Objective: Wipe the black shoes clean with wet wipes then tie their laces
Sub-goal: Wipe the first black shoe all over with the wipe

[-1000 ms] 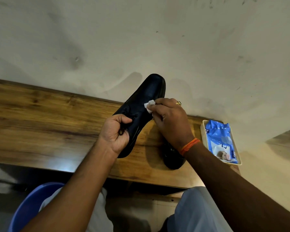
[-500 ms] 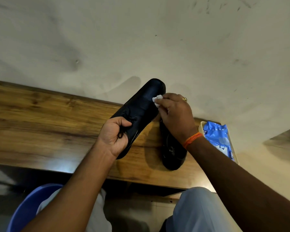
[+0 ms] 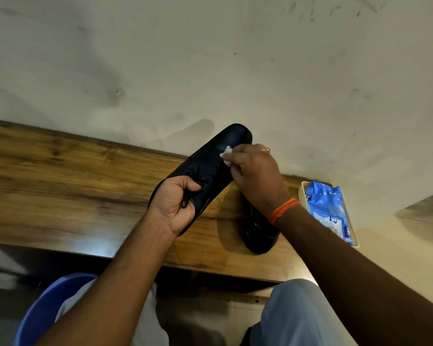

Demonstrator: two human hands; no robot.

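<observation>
At the table's (image 3: 60,186) centre, the left hand (image 3: 174,206) grips the raised black shoe (image 3: 210,166) at its laced midsection, fingers curled round it, toe pointing to one o'clock. The right hand (image 3: 256,176) pinches a balled wet wipe (image 3: 226,154) against the toe area, so wiping appears underway. Judged remaining: the second shoe (image 3: 260,233) resting at four o'clock, partly hidden, beside the wipes pack (image 3: 328,208), and both shoes' laces, seemingly untied.
</observation>
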